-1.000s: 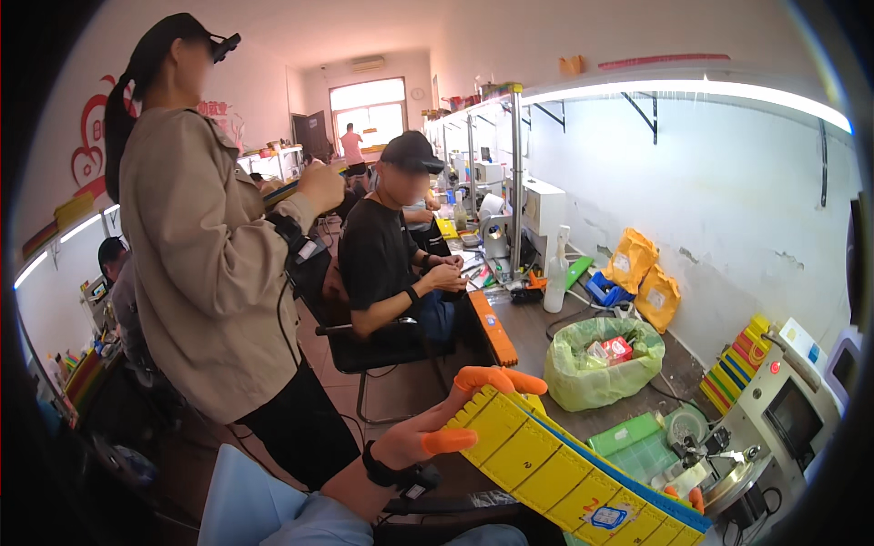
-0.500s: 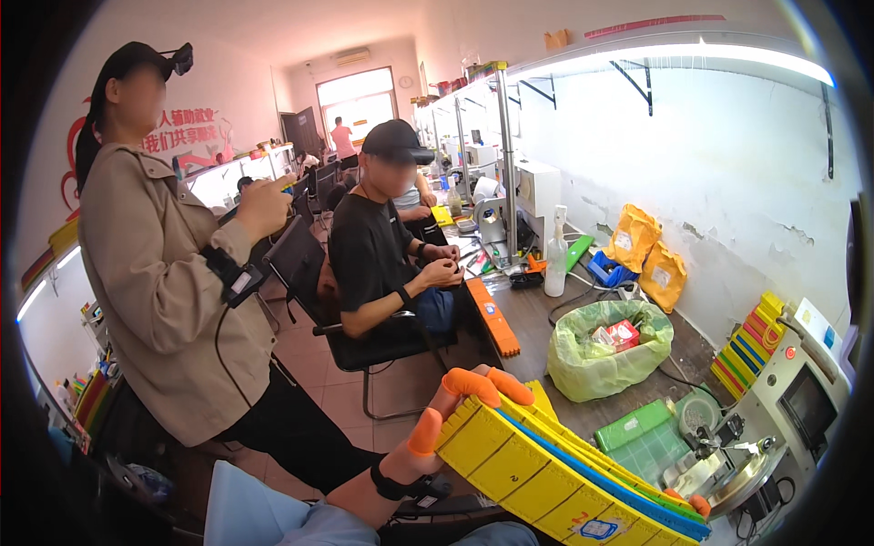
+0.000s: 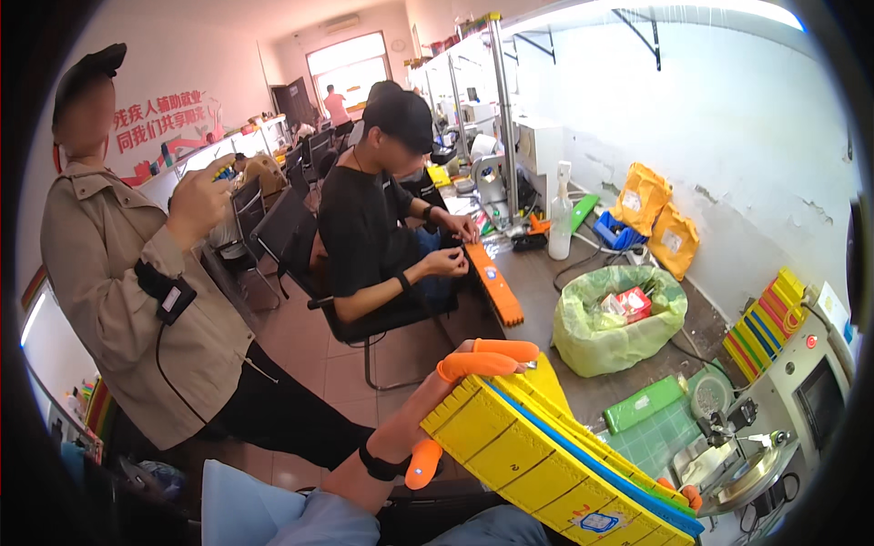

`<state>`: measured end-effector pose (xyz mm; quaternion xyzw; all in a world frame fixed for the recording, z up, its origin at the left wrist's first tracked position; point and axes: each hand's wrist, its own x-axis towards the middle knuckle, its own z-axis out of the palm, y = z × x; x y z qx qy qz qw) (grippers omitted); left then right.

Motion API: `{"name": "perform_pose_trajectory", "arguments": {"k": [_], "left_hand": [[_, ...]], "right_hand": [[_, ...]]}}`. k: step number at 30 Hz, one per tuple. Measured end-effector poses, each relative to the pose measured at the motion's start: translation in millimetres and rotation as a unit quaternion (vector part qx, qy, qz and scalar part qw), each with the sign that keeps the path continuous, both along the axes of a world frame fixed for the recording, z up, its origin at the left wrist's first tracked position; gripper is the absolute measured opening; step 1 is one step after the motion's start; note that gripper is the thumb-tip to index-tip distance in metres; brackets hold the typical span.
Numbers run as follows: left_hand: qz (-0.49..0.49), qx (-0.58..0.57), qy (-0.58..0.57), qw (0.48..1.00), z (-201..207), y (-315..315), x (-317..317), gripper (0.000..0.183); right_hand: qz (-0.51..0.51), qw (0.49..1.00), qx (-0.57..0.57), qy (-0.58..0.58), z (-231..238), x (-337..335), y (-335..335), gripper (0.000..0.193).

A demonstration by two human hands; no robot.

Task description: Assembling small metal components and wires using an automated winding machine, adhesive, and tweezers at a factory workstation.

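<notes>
A stack of long plastic strips (image 3: 533, 473), mostly yellow with one blue strip (image 3: 564, 437) between them, slants across the lower right. At its upper left end is my left hand (image 3: 435, 400), orange covers on its fingertips. Those fingers stretch along the stack's far edge and touch it, while the thumb points down, off the strips. Only orange-covered fingertips of my right hand (image 3: 692, 497) show, curled over the lower right end; the rest is hidden behind the stack. Another yellow piece (image 3: 546, 387) stands just behind the strips.
On the bench are a bin with a pale green liner (image 3: 619, 318), a green box (image 3: 645, 405), a cutting mat (image 3: 642, 446), a spray bottle (image 3: 560, 218) and a machine (image 3: 801, 400). A seated co-worker (image 3: 373, 218) handles an orange strip (image 3: 494, 287); another person (image 3: 146, 264) stands left.
My left thumb has come off the stack's end and dropped down, and its fingers have straightened. The stack sits slightly further left. The seated co-worker's hands have moved to the orange strip.
</notes>
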<state>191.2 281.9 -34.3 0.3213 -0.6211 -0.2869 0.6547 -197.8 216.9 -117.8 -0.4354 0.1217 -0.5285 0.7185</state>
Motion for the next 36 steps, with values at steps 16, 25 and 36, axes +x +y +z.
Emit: {"name": "perform_pose_trajectory", "arguments": {"k": [16, 25, 36], "left_hand": [[0.067, -0.021, 0.014, 0.997, -4, 3, -11, 0.081], [-0.009, -0.022, 0.061, 0.998, 3, 2, -23, 0.060], [0.026, -0.039, 0.044, 0.998, 2, -12, -10, 0.061]], "right_hand": [[-0.039, 0.996, 0.042, 0.071, -15, -14, 3, 0.107], [-0.085, 0.991, 0.049, 0.088, -6, -10, 6, 0.104], [-0.071, 0.994, -0.006, 0.087, -50, -19, -9, 0.106]]}}
